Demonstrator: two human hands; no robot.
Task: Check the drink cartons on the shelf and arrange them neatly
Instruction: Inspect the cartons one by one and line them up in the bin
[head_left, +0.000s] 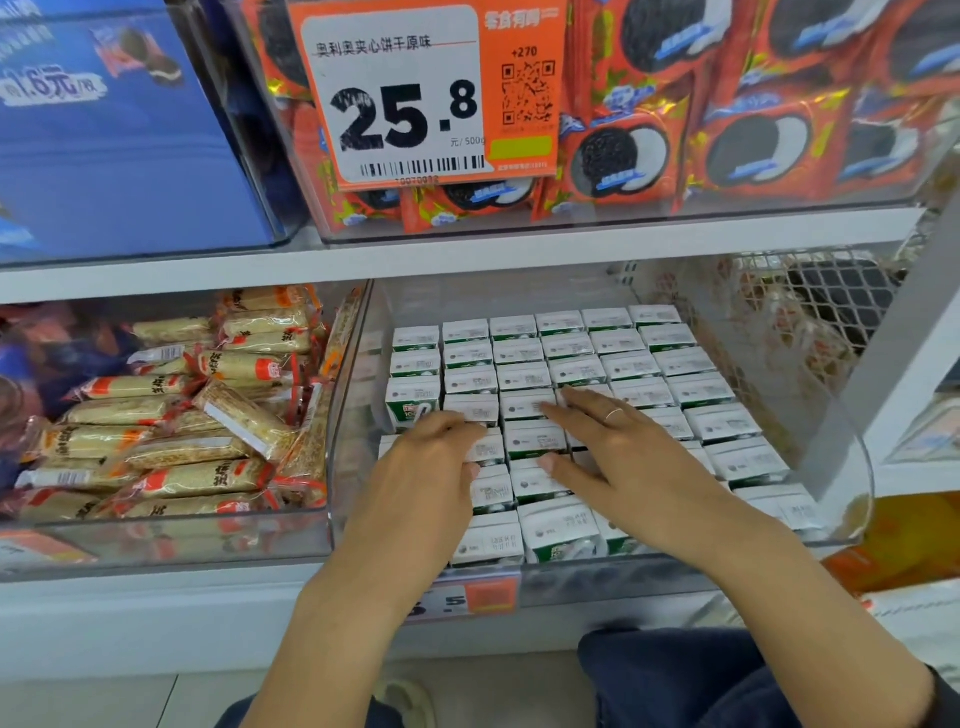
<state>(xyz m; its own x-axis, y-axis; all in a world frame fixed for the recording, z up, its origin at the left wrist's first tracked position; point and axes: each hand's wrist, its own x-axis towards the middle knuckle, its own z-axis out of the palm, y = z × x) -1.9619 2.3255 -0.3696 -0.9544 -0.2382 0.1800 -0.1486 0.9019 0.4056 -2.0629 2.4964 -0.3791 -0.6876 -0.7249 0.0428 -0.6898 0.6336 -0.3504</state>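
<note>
- Left hand: fingers slightly bent, flat on drink cartons near clear bin left wall, gripping nothing.
- Right hand: fingers straight, spread, pressing carton tops mid-bin.

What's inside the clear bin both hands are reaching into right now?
The clear bin holds rows of white and green drink cartons, tops up. The left hand and right hand lie flat across the middle rows, hiding the cartons beneath them. The bin floor is covered.
</note>
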